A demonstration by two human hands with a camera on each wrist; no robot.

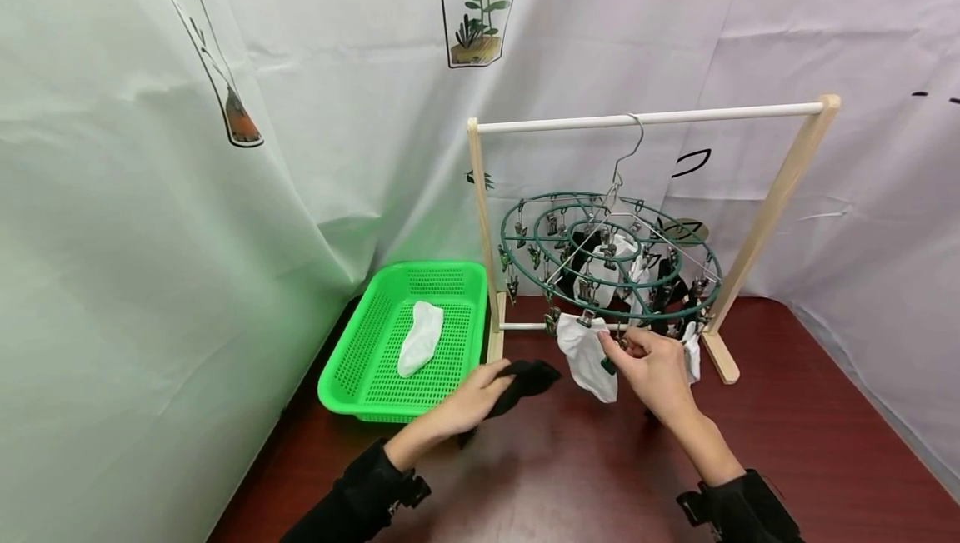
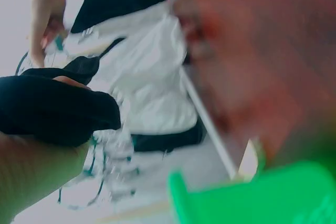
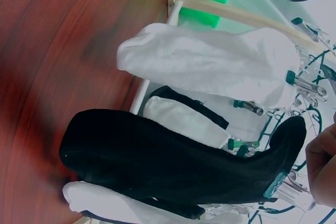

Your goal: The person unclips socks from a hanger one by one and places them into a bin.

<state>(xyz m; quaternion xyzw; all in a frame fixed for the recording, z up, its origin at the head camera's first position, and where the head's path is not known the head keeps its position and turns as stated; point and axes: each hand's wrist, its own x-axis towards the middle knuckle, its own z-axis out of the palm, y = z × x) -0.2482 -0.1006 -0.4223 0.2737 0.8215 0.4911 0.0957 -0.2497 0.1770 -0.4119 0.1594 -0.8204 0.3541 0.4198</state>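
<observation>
My left hand (image 1: pixel 474 400) holds a black sock (image 1: pixel 528 381) left of a hanging white sock (image 1: pixel 588 356); the same black sock (image 2: pixel 58 108) covers most of the fingers in the left wrist view. With thumb and fingers, my right hand (image 1: pixel 660 372) pinches a green-tipped clip (image 1: pixel 609 366) at the front of the round green rack (image 1: pixel 501 236). In the right wrist view, a clipped black sock (image 3: pixel 157 161) hangs beside my right hand (image 3: pixel 323 166), and a white sock (image 3: pixel 205 61) hangs from another clip.
A green basket (image 1: pixel 327 389) with one white sock (image 1: pixel 422 339) inside stands at the left. The rack hangs by a hook (image 1: pixel 640 139) from the white bar (image 1: pixel 555 124) of a wooden stand (image 1: pixel 780 193). More black and white socks hang at its back and right.
</observation>
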